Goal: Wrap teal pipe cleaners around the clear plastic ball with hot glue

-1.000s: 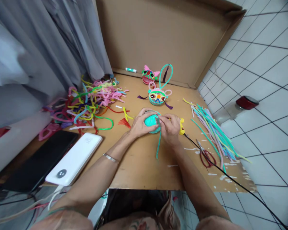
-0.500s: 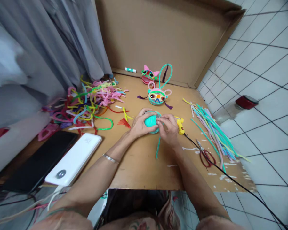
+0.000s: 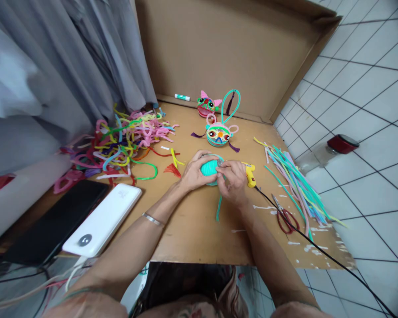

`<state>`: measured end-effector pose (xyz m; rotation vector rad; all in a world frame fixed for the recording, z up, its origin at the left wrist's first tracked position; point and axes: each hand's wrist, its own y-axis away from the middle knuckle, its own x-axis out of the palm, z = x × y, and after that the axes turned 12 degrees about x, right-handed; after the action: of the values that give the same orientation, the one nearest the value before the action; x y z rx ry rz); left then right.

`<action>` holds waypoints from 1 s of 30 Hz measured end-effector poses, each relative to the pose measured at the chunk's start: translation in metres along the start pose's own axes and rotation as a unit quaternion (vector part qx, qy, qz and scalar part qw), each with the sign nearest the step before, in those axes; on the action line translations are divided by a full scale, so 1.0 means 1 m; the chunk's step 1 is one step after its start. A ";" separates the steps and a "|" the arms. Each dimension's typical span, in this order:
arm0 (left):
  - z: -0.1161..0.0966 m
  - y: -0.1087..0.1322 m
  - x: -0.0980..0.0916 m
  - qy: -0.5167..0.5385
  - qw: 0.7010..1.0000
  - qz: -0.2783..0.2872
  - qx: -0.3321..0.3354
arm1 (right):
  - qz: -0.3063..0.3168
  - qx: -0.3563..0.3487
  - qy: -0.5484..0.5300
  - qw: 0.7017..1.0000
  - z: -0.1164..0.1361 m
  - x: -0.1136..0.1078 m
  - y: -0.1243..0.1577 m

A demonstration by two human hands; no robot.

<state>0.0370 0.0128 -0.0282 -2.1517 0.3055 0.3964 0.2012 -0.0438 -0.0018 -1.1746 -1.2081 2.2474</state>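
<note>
A turquoise coil of wound pipe cleaner [image 3: 208,170] sits in the middle of the cardboard work surface [image 3: 192,229]. My left hand [image 3: 194,172] wraps around its left side. On the coil's right side, my right hand [image 3: 232,179] pinches the loose turquoise pipe cleaner, whose tail [image 3: 218,207] hangs toward me. A yellow glue gun [image 3: 250,176] lies just right of my right hand, partly hidden by it.
Two finished pipe-cleaner faces [image 3: 219,134] [image 3: 206,105] stand behind the coil. A heap of mixed pipe cleaners [image 3: 126,139] lies left, straight ones [image 3: 293,179] right, beside red scissors [image 3: 284,216]. A white power bank [image 3: 102,218] and black phone [image 3: 53,221] rest at the near left.
My right hand has slid a little leftward over the coil, uncovering more of the glue gun. My left hand keeps its hold.
</note>
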 end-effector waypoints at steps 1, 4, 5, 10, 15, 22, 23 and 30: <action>0.000 0.000 0.000 0.003 1.000 0.000 0.001 | 0.003 -0.003 0.005 1.000 0.001 0.000 0.000; 0.001 0.000 -0.001 0.008 1.000 0.003 -0.004 | 0.014 -0.004 0.018 1.000 0.002 0.002 0.001; 0.002 0.000 -0.001 0.009 1.000 0.005 -0.007 | 0.017 -0.002 0.016 1.000 0.002 0.002 0.001; 0.000 -0.001 -0.001 0.008 1.000 0.002 -0.015 | 0.030 0.061 -0.041 0.997 -0.001 0.004 0.003; -0.002 -0.001 -0.001 0.012 1.000 -0.002 -0.016 | 0.017 0.139 -0.127 0.982 -0.001 0.001 0.002; 0.000 0.000 0.001 0.004 1.000 -0.007 -0.018 | -0.014 0.158 -0.118 0.980 0.002 -0.002 0.000; 0.000 0.000 0.001 0.003 1.000 -0.007 -0.020 | -0.016 0.158 -0.113 0.981 0.002 -0.001 -0.001; -0.002 -0.001 0.001 -0.002 1.000 -0.008 -0.019 | 0.007 0.148 -0.107 0.983 0.002 0.002 0.001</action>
<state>0.0391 0.0114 -0.0263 -2.1883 0.2811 0.4010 0.1987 -0.0443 -0.0033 -0.8491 -0.8927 2.5062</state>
